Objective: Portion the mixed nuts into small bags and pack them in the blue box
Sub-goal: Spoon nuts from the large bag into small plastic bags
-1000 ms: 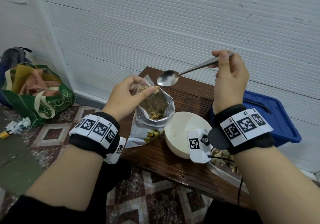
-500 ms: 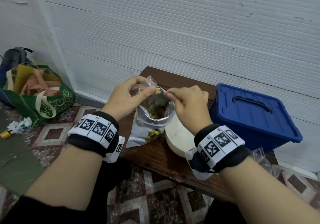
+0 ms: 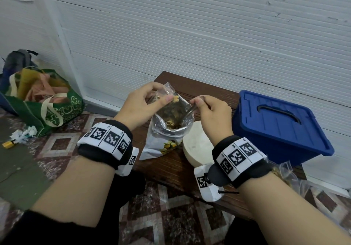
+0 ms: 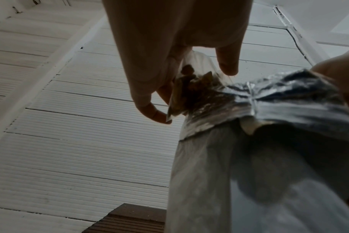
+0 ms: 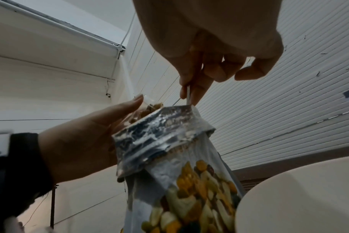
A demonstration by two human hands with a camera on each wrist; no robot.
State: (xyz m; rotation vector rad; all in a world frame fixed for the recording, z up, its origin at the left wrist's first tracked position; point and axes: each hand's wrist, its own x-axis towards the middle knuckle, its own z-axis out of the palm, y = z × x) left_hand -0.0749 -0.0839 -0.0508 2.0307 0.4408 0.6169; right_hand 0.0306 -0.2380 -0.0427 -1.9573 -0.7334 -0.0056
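On the brown bench stands a large foil pouch of mixed nuts [image 3: 167, 140], its mouth open. My left hand [image 3: 161, 95] pinches a small clear bag [image 3: 169, 91] with some nuts in it at the pouch's far rim; the bag [image 4: 189, 82] also shows in the left wrist view. My right hand [image 3: 197, 102] grips a metal spoon [image 3: 190, 110] by its handle, and the spoon slants down into the pouch, its bowl hidden among the nuts. The spoon handle [image 5: 188, 93] pokes from my fingers above the pouch [image 5: 165, 134]. The blue box [image 3: 281, 125] sits at the right, lid on.
A white bowl [image 3: 197, 148] stands between the pouch and the blue box. Clear bags with nuts [image 3: 284, 170] lie behind my right wrist at the bench's right end. A green tote bag [image 3: 47, 108] and crumpled paper [image 3: 22, 134] are on the tiled floor at left.
My right hand came down from above the pouch, where it held the spoon up empty, and the spoon now dips into the pouch. The left hand has kept hold of the small bag.
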